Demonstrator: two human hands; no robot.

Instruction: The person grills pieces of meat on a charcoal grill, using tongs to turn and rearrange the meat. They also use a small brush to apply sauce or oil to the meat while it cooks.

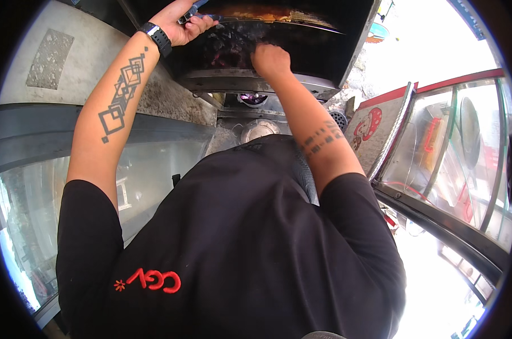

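Note:
My left hand (pixel 183 26), with a black watch on the wrist, is closed around a blue-handled hand tool (pixel 192 13). The tool's working end is lost against the dark background. Before me is a dark metal charcoal grill (pixel 264 82) with charcoal (pixel 230 44) in its bed, glowing faintly in places. My right hand (pixel 273 61) is over the grill's near part, its fingers curled and turned away from view. Whether it holds anything is hidden. Behind both hands, a band of thin metal rods (pixel 311 20) with an orange-brown sheen crosses the grill.
Left of the grill stands a stained counter ledge (pixel 175 93) above a glass-fronted case (pixel 162 169). Below the grill are a round metal lid (pixel 260 129) and a small opening with a purple glow (pixel 253 99). To the right is a glass-sided cabinet (pixel 446 140) with red edging.

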